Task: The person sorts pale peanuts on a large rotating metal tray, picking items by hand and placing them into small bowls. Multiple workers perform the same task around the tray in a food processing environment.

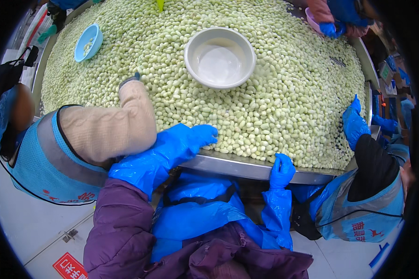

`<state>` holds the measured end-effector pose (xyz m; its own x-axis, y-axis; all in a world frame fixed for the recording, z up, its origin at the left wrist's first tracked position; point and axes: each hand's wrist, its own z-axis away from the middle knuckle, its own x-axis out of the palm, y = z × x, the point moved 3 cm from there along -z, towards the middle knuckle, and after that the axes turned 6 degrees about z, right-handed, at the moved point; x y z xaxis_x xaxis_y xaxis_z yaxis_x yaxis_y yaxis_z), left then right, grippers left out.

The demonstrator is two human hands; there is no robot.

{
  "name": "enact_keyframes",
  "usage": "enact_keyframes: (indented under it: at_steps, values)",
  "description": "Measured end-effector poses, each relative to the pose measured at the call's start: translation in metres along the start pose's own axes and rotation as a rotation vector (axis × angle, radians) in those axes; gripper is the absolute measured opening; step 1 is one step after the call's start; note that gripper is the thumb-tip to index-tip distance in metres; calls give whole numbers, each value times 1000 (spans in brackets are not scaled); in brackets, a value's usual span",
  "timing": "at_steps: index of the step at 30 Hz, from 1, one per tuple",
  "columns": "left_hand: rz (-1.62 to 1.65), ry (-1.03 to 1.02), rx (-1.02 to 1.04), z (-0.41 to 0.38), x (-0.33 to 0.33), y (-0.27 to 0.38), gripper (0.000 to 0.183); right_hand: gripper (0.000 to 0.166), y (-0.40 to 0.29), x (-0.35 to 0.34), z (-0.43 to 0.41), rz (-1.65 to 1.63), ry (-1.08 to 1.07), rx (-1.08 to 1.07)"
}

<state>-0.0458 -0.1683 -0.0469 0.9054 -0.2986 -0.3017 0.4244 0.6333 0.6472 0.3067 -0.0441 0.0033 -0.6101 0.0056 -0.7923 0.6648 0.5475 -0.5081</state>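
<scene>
A thick layer of pale green, oval fruits or beans (pixel 167 45) covers a large metal-edged table (pixel 230 165). My left hand (pixel 204 135), in a blue glove with a blue plastic sleeve, lies low over the pile just inside the near rim; whether its fingers hold anything cannot be told. At the rim to the right, my right hand (pixel 282 169), gloved in blue, rests with bent fingers against the metal edge; its grip is unclear. A round light grey basin (pixel 220 58), which looks empty inside, sits on the pile beyond my hands.
A light blue bowl (pixel 88 42) with a few pieces stands tilted at the far left. Co-workers in blue vests flank me; a beige sleeve (pixel 108 129) reaches close to my left arm. A blue-gloved hand (pixel 354 123) is at the right rim, and another person works beside a pink bowl (pixel 313 21).
</scene>
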Motion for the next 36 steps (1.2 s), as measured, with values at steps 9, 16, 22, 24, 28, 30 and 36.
enact_keyframes:
  at_steps: [9,16,22,24,28,30,36]
  values:
    - [-208,37,67,-30,24,7,43,10,-2,2,-1,-8,5,-5]
    - [1208,3,57,-9,-36,23,37,12,1,6,3,20,21,-21]
    - [1440,208,330,-13,-129,92,59,12,-2,6,1,13,17,-12]
    - [1319,405,196,-16,-136,96,66,11,-3,5,0,10,12,-7]
    - [1217,534,185,-11,-109,71,57,9,-4,5,-2,6,4,5]
    - [1251,374,5,-13,-74,48,51,8,-4,5,-3,-2,-5,14]
    - [1504,296,-60,-76,-58,25,75,8,-6,5,-5,-5,0,7]
